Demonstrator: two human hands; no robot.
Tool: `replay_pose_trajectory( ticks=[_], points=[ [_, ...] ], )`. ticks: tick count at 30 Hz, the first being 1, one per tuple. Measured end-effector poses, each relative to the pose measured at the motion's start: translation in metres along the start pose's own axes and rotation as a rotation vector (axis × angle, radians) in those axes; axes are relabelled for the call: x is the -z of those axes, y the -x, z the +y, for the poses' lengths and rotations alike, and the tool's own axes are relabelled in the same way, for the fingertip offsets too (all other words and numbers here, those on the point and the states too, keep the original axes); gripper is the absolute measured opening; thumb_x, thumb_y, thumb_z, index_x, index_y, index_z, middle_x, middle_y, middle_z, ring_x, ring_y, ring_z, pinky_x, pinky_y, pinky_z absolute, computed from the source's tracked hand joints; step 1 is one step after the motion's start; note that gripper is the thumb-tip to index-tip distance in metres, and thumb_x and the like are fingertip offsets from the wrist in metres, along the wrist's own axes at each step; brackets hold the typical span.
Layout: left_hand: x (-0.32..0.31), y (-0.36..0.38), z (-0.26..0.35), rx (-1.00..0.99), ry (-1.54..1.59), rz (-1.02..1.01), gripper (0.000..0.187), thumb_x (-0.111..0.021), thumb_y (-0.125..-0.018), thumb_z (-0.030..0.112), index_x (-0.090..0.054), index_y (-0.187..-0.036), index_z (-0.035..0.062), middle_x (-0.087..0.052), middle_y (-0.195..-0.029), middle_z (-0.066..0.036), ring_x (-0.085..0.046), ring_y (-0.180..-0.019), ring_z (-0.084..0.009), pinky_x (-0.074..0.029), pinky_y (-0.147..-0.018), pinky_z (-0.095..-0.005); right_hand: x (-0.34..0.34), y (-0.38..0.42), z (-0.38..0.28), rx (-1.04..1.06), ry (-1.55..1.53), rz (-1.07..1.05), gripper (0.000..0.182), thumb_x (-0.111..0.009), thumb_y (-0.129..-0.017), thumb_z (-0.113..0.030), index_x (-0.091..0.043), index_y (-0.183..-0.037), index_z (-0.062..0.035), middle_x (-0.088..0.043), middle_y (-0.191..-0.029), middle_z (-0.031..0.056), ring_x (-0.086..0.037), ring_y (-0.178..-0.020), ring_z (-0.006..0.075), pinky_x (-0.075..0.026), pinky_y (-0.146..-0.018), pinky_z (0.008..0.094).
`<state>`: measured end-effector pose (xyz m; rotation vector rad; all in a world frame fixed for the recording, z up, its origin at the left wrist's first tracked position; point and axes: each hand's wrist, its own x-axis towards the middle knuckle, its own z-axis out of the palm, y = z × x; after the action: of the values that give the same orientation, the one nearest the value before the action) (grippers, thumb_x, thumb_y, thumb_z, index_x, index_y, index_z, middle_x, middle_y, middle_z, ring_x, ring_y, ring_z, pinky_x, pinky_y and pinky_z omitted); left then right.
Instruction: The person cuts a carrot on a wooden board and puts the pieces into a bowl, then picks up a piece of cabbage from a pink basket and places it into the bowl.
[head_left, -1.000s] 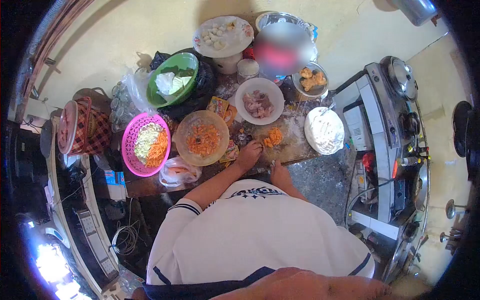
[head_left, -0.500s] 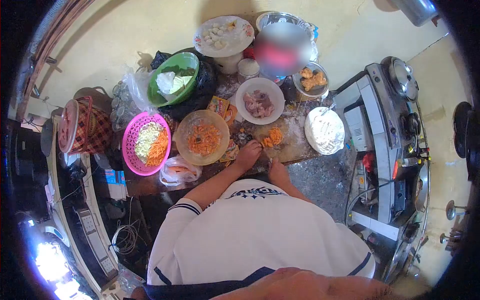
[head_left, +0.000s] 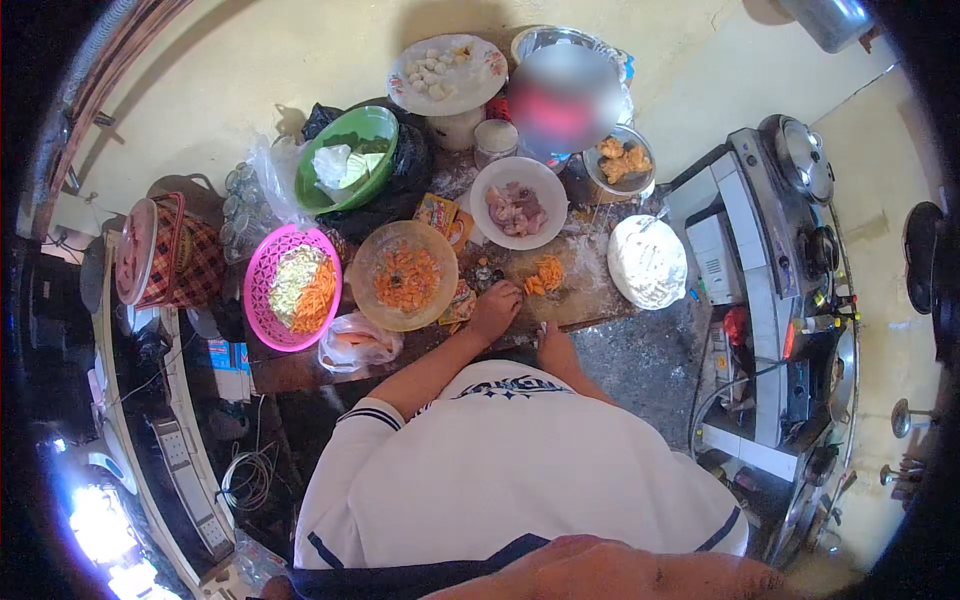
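Some orange strips lie just beside the left grip, beyond the right grip, both closures unclear.

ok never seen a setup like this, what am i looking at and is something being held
There's no machine here. A person works with two bare hands, seen by one camera worn on the head, looking forward and down; the wide lens bends the edges. On the table are a pink basket of shredded vegetables, a clear bowl of orange pieces, a green basin and a white bowl of what looks like raw meat. The left hand is beside a small orange pile. The right hand seems curled, perhaps around something, but it's too small to tell.
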<state>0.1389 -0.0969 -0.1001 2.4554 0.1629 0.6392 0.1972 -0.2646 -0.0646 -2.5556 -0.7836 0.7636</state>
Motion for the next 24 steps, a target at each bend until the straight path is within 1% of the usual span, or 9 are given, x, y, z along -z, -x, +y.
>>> replay_pose_trajectory(
  ticks=[2,4,8,11,14,17,20,22,24],
  points=[
    [0.006,-0.002,0.004,0.016,0.007,0.017,0.016,-0.063,-0.070,0.007,-0.063,-0.084,0.0001,-0.062,-0.088,-0.011,-0.056,-0.092,-0.0262,-0.047,-0.082,-0.0345,-0.002,0.000,0.002,0.047,0.008,0.012,0.023,-0.047,-0.089,-0.020,-0.043,-0.099,0.0007,-0.059,-0.072,0.0289,-0.059,-0.070,0.0462,-0.046,-0.060,0.0552],
    [0.008,-0.004,0.005,0.041,0.004,-0.048,0.015,-0.063,-0.070,0.008,-0.062,-0.083,0.0004,-0.061,-0.088,-0.011,-0.056,-0.093,-0.0271,-0.047,-0.082,-0.0352,0.001,0.002,-0.004,0.031,0.011,0.004,0.023,-0.047,-0.089,-0.020,-0.043,-0.098,0.0010,-0.059,-0.071,0.0290,-0.059,-0.069,0.0463,-0.046,-0.059,0.0553],
    [0.010,-0.004,0.007,0.053,0.010,-0.065,0.015,-0.064,-0.069,0.007,-0.061,-0.082,-0.0006,-0.061,-0.090,-0.013,-0.057,-0.092,-0.0293,-0.046,-0.085,-0.0352,0.000,0.001,-0.003,0.048,-0.004,0.017,0.022,-0.049,-0.088,-0.018,-0.042,-0.096,0.0018,-0.059,-0.070,0.0291,-0.059,-0.066,0.0467,-0.045,-0.056,0.0555],
    [0.007,-0.003,0.006,0.040,0.012,-0.052,0.015,-0.064,-0.069,0.007,-0.061,-0.082,-0.0009,-0.061,-0.091,-0.013,-0.056,-0.092,-0.0295,-0.046,-0.084,-0.0359,0.001,0.001,-0.003,0.090,-0.033,0.025,0.022,-0.049,-0.088,-0.017,-0.041,-0.096,0.0019,-0.058,-0.070,0.0293,-0.059,-0.067,0.0466,-0.045,-0.056,0.0558],
    [0.008,-0.004,0.006,0.062,-0.016,-0.098,0.016,-0.064,-0.068,0.007,-0.061,-0.082,-0.0013,-0.061,-0.091,-0.013,-0.056,-0.092,-0.0296,-0.046,-0.084,-0.0364,-0.005,-0.003,-0.003,0.063,-0.005,0.037,0.021,-0.049,-0.087,-0.016,-0.041,-0.096,0.0018,-0.058,-0.069,0.0295,-0.058,-0.067,0.0469,-0.045,-0.057,0.0561],
    [0.005,-0.003,0.002,0.006,0.007,-0.103,0.018,-0.065,-0.068,0.007,-0.060,-0.083,-0.0018,-0.060,-0.092,-0.013,-0.056,-0.093,-0.0299,-0.046,-0.086,-0.0372,-0.013,-0.011,-0.001,0.054,-0.021,0.055,0.023,-0.050,-0.087,-0.017,-0.041,-0.097,0.0020,-0.058,-0.070,0.0300,-0.058,-0.069,0.0477,-0.045,-0.059,0.0562],
    [0.005,-0.003,0.004,0.061,0.028,-0.068,0.019,-0.065,-0.068,0.007,-0.060,-0.084,-0.0017,-0.060,-0.091,-0.013,-0.056,-0.093,-0.0298,-0.046,-0.085,-0.0371,-0.010,-0.013,-0.006,0.048,-0.058,0.028,0.023,-0.050,-0.087,-0.017,-0.042,-0.097,0.0020,-0.058,-0.072,0.0306,-0.058,-0.072,0.0485,-0.045,-0.061,0.0560],
    [0.007,-0.004,0.005,-0.035,0.038,0.079,0.010,-0.060,-0.070,0.007,-0.059,-0.078,-0.0006,-0.059,-0.086,-0.012,-0.055,-0.089,-0.0297,-0.046,-0.079,-0.0363,-0.003,-0.008,-0.009,0.058,-0.076,-0.001,0.022,-0.049,-0.087,-0.016,-0.042,-0.098,0.0021,-0.058,-0.073,0.0310,-0.058,-0.073,0.0485,-0.045,-0.062,0.0557],
    [0.010,-0.005,0.004,-0.030,0.058,0.044,0.010,-0.060,-0.071,0.007,-0.060,-0.078,-0.0006,-0.059,-0.086,-0.012,-0.055,-0.088,-0.0295,-0.047,-0.078,-0.0364,-0.001,-0.010,-0.007,0.067,-0.093,-0.028,0.022,-0.049,-0.087,-0.016,-0.043,-0.098,0.0022,-0.058,-0.074,0.0314,-0.057,-0.074,0.0486,-0.044,-0.062,0.0555]
  ],
)
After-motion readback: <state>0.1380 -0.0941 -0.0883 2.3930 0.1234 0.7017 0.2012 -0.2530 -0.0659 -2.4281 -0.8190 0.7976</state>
